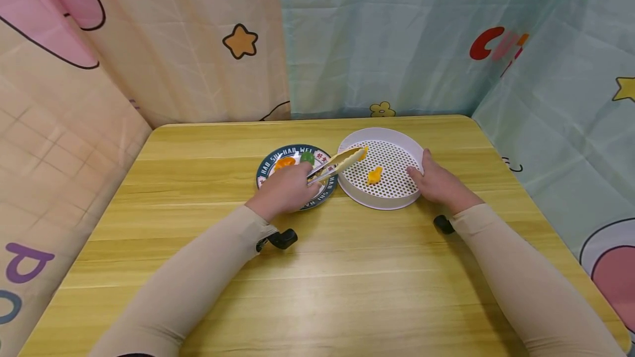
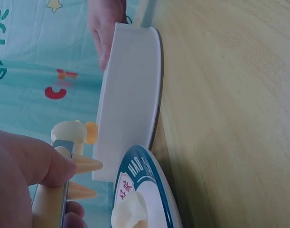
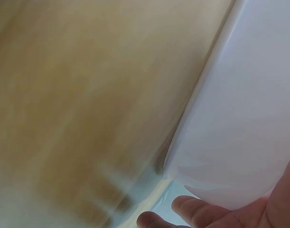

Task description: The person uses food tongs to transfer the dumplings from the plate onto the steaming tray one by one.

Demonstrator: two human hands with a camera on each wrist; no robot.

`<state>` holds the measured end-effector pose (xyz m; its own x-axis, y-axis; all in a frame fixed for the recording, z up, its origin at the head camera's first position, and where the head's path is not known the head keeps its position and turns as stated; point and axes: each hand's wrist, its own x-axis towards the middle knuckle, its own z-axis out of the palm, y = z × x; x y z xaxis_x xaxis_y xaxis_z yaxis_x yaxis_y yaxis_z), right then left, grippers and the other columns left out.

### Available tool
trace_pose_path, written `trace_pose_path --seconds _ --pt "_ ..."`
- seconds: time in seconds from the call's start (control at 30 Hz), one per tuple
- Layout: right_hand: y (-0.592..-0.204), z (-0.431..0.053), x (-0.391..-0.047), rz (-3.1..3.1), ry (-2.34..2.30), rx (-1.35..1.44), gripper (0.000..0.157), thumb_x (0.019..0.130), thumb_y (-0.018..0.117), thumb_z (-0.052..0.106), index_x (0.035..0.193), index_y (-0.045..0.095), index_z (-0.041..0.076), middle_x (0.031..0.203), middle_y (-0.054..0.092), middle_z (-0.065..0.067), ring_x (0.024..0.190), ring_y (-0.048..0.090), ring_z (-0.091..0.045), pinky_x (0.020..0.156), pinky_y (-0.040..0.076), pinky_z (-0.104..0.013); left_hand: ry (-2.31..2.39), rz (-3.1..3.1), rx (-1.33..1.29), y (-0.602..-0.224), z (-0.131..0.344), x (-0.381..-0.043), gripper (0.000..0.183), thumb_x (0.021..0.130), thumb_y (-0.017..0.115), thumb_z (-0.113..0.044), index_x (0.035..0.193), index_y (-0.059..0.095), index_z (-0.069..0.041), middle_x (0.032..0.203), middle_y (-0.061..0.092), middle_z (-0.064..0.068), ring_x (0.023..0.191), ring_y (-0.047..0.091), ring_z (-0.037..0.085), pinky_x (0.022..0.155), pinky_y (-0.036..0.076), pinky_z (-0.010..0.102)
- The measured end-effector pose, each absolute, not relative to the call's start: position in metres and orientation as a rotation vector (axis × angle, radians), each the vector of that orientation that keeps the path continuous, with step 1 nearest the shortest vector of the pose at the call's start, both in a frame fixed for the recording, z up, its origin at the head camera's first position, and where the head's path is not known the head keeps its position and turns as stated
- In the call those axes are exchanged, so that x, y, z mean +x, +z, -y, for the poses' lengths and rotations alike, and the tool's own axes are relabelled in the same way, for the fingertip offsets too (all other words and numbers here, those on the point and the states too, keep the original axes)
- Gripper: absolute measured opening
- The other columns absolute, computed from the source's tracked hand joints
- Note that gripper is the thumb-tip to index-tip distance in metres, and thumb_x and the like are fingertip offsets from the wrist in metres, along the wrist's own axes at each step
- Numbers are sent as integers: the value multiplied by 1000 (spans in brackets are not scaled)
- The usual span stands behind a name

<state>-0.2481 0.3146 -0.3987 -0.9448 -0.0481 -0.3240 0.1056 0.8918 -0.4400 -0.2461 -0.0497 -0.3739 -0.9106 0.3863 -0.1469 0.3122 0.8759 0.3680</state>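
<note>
Fingers of the left hand are curled round slim metal tongs, the thumb pressing one arm of them, as the left wrist view shows. Their cream, scalloped tips reach over the near left part of a round, pale lilac-white sieve, with a small glossy yellow piece at the tips. The sieve has a smooth, upright wall and a flat floor pierced all over with small holes; on that floor lies a lumpy, irregular yellow morsel.

Gripping the sieve's right side, the right hand has its thumb over the rim and its other fingers along the outside of the wall.

Just left of the sieve is a round, glossy plate, its dark teal border printed with white lettering. It bears an orange piece, a green piece and a smooth, cream-white lump; the left hand, above it, hides some of its surface.

Both forearms, in beige sleeves, stretch forward and angle inward over a yellowish wood-grain table.
</note>
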Motion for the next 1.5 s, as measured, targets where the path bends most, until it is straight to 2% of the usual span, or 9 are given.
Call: trace_pose_path --seconds 0.3,0.73,1.13,1.3,1.5 --pt "-398 -314 -248 -2728 -650 42 92 112 31 50 158 -23 -8 170 -10 -33 159 6 -52 128 11 -63 456 -2836 535 -375 44 -249 50 104 57 -47 138 57 -11 106 64 5 82 62 24 68 50 37" --pt "-398 -315 -249 -2729 -643 41 93 112 31 52 158 -23 -7 171 -9 -32 159 7 -52 127 12 -63 370 -2826 529 -368 33 -256 46 104 54 -47 133 59 -12 106 65 3 87 64 23 70 52 37" --pt "-401 -316 -250 -2729 -645 34 93 112 30 54 158 -24 -7 170 -10 -32 159 6 -52 127 11 -63 342 -2783 566 -362 17 -269 27 104 56 -41 110 60 -14 94 67 4 79 65 23 64 52 35" --pt "-404 -317 -251 -2737 -640 30 92 112 29 52 158 -24 -8 170 -8 -33 159 7 -53 127 11 -63 323 -2771 590 -362 13 -272 23 103 56 -36 107 61 -13 92 68 5 77 65 23 64 51 35" --pt "-404 -318 -252 -2737 -639 38 92 112 30 52 158 -24 -7 170 -9 -33 159 6 -52 127 11 -63 300 -2753 596 -363 10 -275 26 103 57 -37 106 61 -12 90 66 6 77 63 23 66 50 35"
